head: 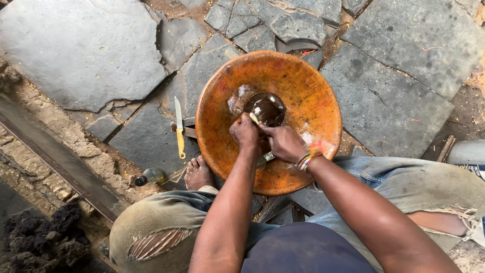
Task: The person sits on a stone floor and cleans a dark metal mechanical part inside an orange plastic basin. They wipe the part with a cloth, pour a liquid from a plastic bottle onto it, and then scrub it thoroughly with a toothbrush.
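A dark brown, glossy, rounded object [266,108] sits wet at the centre of a wide orange-brown bowl [303,81] on the stone floor [81,50]. The left hand [245,133] and right hand [284,143] are closed at its 6 o'clock edge, the left grip around a pale stick-like piece [253,118]; what the right grips cannot be told. A yellow-handled knife [179,127] lies at the bowl's 9 o'clock.

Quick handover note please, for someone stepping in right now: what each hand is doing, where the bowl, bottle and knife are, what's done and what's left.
Left hand: closed around a small pale tool, over the bottle.
Right hand: gripping the dark bottle's lower end, inside the orange bowl.
Bowl sits on the stone floor between the knees; wet patches inside.
Knife, yellow handle, lies left of the bowl, untouched.
Small bottle lies by the left foot.
Done: the bottle's rounded end looks glossy. How much is left: cannot tell.
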